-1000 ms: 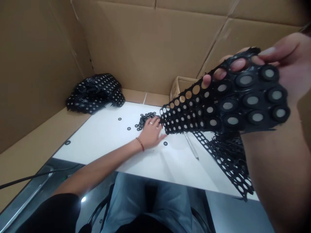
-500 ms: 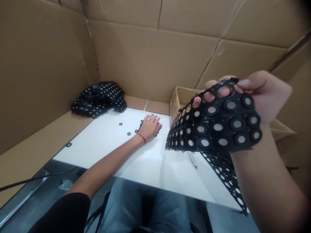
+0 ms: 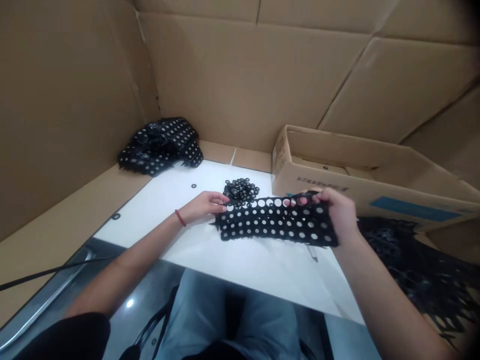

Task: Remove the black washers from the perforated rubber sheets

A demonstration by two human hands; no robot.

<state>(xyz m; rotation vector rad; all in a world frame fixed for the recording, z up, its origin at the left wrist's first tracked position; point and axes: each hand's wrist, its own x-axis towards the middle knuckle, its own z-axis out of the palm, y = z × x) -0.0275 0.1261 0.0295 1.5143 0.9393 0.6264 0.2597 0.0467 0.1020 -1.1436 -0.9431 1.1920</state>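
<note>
A black rubber sheet (image 3: pixel 277 222) with rows of round rings moulded in it is stretched between my hands, above the white table top (image 3: pixel 210 250). My left hand (image 3: pixel 208 205) pinches its left end. At the right end my right hand (image 3: pixel 333 207) is closed around the upper corner, some fingertips showing through the holes. The holes along the sheet's top row are empty; the rows below look filled with rings. Just behind the sheet lies a pile of small black rings (image 3: pixel 240 189).
A bunched stack of dotted black sheets (image 3: pixel 161 145) lies at the back left. On the right stands a long open cardboard box (image 3: pixel 322 177), with black perforated scrap (image 3: pixel 408 270) beside it. A pen-like tool (image 3: pixel 312 253) and a loose ring (image 3: pixel 193 186) rest on the table. Cardboard walls enclose the back.
My right hand has lowered the sheet from close to the camera down over the table. My left hand has left the ring pile and taken hold of the sheet's left end.
</note>
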